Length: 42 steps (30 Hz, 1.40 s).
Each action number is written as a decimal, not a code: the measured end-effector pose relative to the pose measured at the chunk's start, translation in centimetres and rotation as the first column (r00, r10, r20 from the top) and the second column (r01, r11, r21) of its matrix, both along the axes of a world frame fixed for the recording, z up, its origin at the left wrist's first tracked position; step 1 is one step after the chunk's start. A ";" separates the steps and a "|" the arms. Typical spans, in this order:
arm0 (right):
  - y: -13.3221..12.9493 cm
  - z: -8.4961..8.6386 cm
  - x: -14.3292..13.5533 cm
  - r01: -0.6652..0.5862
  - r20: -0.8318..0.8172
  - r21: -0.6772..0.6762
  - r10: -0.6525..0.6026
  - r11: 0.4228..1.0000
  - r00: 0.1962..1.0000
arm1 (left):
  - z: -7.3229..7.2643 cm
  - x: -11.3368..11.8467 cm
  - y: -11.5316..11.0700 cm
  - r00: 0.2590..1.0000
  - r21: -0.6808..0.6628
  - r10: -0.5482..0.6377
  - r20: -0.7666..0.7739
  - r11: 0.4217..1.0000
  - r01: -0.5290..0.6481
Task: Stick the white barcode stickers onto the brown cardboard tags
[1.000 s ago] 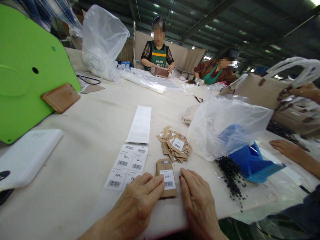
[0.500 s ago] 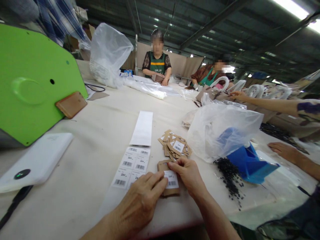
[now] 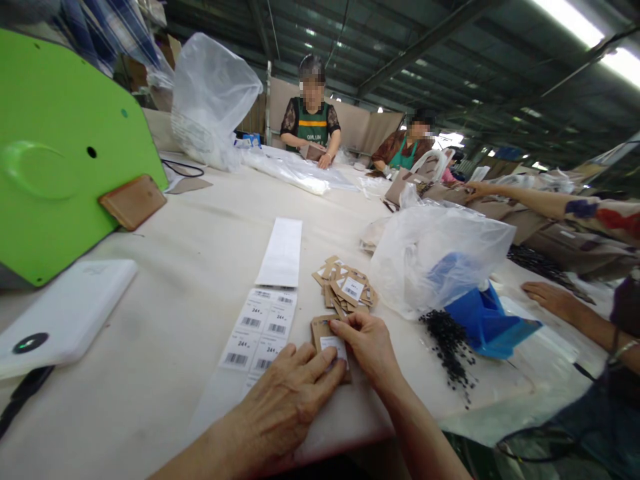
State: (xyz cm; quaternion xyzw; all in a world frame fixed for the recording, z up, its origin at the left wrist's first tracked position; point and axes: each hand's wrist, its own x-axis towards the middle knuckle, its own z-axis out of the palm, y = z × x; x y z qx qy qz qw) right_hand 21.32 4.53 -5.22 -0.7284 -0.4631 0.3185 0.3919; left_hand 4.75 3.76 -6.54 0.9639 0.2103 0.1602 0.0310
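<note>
A small stack of brown cardboard tags (image 3: 323,327) lies near the table's front edge, a white barcode label (image 3: 334,345) on the top one. My left hand (image 3: 290,393) lies over the label, its fingers stretched flat and covering the lower part. At the stack's upper right corner, my right hand (image 3: 367,343) pinches the top tag between thumb and forefinger. To the left is a strip of barcode stickers (image 3: 254,330) printed with 24, its blank white end (image 3: 283,250) stretching away from me. A loose pile of labelled tags (image 3: 345,287) sits just beyond the stack.
Black tag cords (image 3: 447,350) lie beside a blue box (image 3: 493,323) and a clear plastic bag (image 3: 435,253) on the right. At left are a green machine (image 3: 60,153), a phone (image 3: 134,202) and a white device (image 3: 75,307). Co-workers (image 3: 313,127) work across the table; another person's arm (image 3: 530,198) reaches in from the right.
My left fingers have slid down and right across the label, covering more of it. My right hand keeps its place at the tag's top. The whole view has shifted slightly.
</note>
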 end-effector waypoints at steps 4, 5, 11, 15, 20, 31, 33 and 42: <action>0.0 -0.1 0.3 -0.007 -0.145 -0.014 0.005 1.000 0.989 | -0.9 -0.3 0.2 0.979 0.049 0.038 0.201 0.998 -0.049; 0.0 -0.1 0.3 -0.008 -0.183 -0.018 0.005 1.000 0.983 | -1.1 -0.3 0.3 0.966 0.052 0.062 0.253 0.996 -0.078; -0.7 0.9 0.4 -0.031 -0.363 -0.031 0.018 0.999 0.932 | -1.0 -0.4 0.3 0.954 0.035 0.112 0.278 0.991 -0.127; -1.1 1.4 0.6 0.000 -0.412 -0.015 -0.006 1.000 0.911 | -1.0 -0.4 0.2 0.958 0.072 0.098 0.271 0.990 -0.122; 1.0 2.0 2.9 0.175 -0.388 0.027 -0.151 0.984 0.909 | -1.2 -0.3 0.3 0.958 0.075 0.099 0.270 0.989 -0.124; -3.6 -1.1 1.4 0.086 0.351 0.403 -0.241 0.911 0.905 | -0.1 -0.9 0.2 0.819 0.022 0.103 0.565 0.990 -0.139; -5.3 -2.3 -0.9 -0.139 0.453 0.536 -0.145 0.832 0.879 | 0.7 -1.3 0.2 0.754 0.017 0.166 0.635 0.973 -0.228; -7.5 -4.7 -6.0 -0.616 0.779 0.532 -0.050 0.581 0.626 | 1.1 -6.1 1.1 0.259 -0.745 0.844 0.469 0.536 -0.397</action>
